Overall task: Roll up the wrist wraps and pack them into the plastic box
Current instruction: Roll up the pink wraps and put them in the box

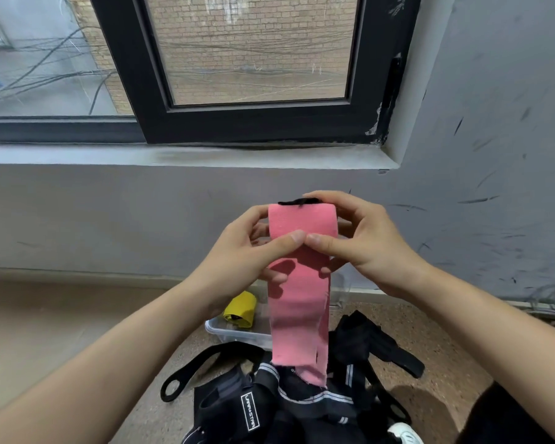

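Pink stretch fabric fills our grip: the pink wrist wrap (298,302) is held up in front of us at chest height, its upper end wound into a short roll between both hands. Our left hand (247,251) curls round the roll's left side with its thumb pressed flat on the front; our right hand (362,241) curls round the right side in the same way, and the 2 thumb tips touch at the middle of the band. A black tab (297,201) shows at the top of the roll, under the right fingertips. Below our hands the loose tail of the wrap hangs straight down, and its frayed end touches the pile beneath. Behind that tail, on the floor, sits the clear plastic box (234,331), with 1 rolled yellow wrap (241,308) inside at its left end; the pink strip hides the rest of the box, so we cannot tell what else it holds. Nearer to us lies a heap of black wraps (285,405) with white stripes, 1 bearing a white label (250,411), and a black thumb loop (186,373) trails off to the left. Another black wrap (366,344) lies crumpled just right of the pink tail. Everything rests on a speckled tan floor (61,315) below a grey wall (109,213) and a dark-framed window (253,123).
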`<move>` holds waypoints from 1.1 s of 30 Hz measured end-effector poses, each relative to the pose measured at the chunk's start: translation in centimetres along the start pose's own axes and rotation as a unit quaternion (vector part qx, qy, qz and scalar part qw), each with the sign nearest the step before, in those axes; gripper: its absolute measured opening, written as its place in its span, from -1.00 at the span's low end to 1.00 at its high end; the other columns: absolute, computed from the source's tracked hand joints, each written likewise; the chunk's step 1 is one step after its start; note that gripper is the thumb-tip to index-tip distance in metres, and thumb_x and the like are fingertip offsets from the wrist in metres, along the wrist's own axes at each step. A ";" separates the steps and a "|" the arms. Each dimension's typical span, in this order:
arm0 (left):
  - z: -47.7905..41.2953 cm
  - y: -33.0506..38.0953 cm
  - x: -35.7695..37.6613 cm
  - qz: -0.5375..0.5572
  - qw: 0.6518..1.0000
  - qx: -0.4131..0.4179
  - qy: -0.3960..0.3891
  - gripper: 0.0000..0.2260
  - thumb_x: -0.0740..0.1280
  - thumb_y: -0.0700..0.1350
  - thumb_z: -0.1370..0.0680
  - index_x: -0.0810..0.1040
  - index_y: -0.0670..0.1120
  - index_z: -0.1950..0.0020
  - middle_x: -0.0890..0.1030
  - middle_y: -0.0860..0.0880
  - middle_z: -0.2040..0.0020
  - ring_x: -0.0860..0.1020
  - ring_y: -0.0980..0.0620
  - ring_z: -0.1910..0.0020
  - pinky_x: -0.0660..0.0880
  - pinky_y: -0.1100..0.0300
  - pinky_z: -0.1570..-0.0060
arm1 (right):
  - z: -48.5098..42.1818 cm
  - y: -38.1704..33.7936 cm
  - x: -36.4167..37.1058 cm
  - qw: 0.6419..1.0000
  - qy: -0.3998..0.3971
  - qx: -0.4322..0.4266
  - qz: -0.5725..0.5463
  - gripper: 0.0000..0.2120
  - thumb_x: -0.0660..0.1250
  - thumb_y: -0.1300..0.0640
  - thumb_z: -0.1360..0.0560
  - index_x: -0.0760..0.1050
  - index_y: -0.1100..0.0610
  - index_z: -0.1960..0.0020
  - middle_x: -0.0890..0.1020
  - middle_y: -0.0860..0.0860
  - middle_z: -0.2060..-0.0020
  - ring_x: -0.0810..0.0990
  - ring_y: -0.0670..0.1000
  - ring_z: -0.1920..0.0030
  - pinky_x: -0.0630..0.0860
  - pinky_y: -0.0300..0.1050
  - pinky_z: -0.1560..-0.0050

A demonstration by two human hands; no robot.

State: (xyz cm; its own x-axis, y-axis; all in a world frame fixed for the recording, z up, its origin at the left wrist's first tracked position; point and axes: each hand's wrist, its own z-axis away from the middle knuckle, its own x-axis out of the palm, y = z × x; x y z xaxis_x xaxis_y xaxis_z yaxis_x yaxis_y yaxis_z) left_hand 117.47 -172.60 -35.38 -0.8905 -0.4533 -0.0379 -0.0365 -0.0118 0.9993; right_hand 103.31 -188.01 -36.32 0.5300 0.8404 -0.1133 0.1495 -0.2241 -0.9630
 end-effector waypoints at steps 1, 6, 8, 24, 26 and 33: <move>0.0 0.0 0.1 0.006 1.000 0.001 0.004 -0.55 0.48 -0.02 -0.47 0.53 -0.04 -0.33 0.68 -0.10 -0.15 0.72 0.01 0.00 0.67 0.18 0.24 | 0.0 0.2 0.0 0.999 0.006 -0.028 0.032 -0.52 0.56 0.24 -0.42 0.57 0.05 -0.31 0.69 0.03 -0.10 0.70 0.09 -0.08 0.69 -0.03 0.19; -0.6 -0.5 -0.2 -0.001 1.000 0.014 0.004 -0.70 0.44 -0.14 -0.57 0.48 -0.05 -0.27 0.66 -0.19 -0.01 0.67 0.06 0.11 0.59 0.22 0.37 | 0.3 1.3 0.5 0.983 0.029 -0.131 0.124 -0.49 0.57 0.33 -0.40 0.57 0.09 -0.30 0.67 -0.09 -0.18 0.65 -0.07 -0.20 0.61 -0.02 -0.22; -0.7 -0.5 -0.4 -0.010 0.999 0.033 -0.011 -0.69 0.45 -0.16 -0.56 0.46 -0.07 -0.25 0.67 -0.10 0.07 0.64 0.05 0.17 0.58 0.23 0.41 | 0.5 1.4 0.6 0.981 0.036 -0.134 0.137 -0.46 0.58 0.29 -0.40 0.56 0.05 -0.32 0.66 -0.13 -0.20 0.64 -0.05 -0.22 0.65 -0.11 -0.10; -0.5 -0.9 -0.6 -0.143 0.951 0.268 0.052 -0.69 0.49 -0.29 -0.52 0.48 0.00 -0.13 0.63 0.05 0.02 0.60 0.02 0.00 0.53 0.27 0.16 | 0.7 -1.5 0.5 0.959 -0.115 0.173 -0.191 -0.61 0.36 -0.12 -0.52 0.60 -0.03 -0.30 0.67 0.07 -0.20 0.68 0.09 -0.17 0.69 0.10 -0.02; -0.5 -1.1 -0.5 -0.164 0.944 0.282 0.048 -0.67 0.46 -0.34 -0.52 0.48 -0.01 -0.14 0.61 0.01 -0.03 0.58 0.02 -0.06 0.52 0.25 0.31 | 0.8 -1.6 0.6 0.956 -0.109 0.175 -0.209 -0.59 0.39 -0.13 -0.51 0.60 -0.01 -0.31 0.67 0.10 -0.23 0.68 0.10 -0.17 0.68 0.08 -0.06; -0.7 -1.6 -0.5 -0.225 0.930 0.287 0.046 -0.59 0.50 -0.29 -0.51 0.48 -0.01 -0.27 0.61 0.07 -0.16 0.63 -0.05 -0.05 0.57 -0.08 0.39 | 0.6 -1.4 0.7 0.963 -0.049 0.166 -0.209 -0.56 0.42 0.11 -0.50 0.52 0.14 -0.36 0.69 0.17 -0.17 0.70 0.10 -0.07 0.63 0.02 -0.13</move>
State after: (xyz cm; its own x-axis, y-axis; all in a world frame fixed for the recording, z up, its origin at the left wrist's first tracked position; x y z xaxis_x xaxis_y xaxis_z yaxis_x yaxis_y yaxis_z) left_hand 118.29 -172.97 -36.92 -0.6851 -0.5920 -0.4244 -0.6553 0.2465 0.7140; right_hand 102.98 -186.82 -35.15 0.3973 0.8695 0.2936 0.0491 0.2993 -0.9529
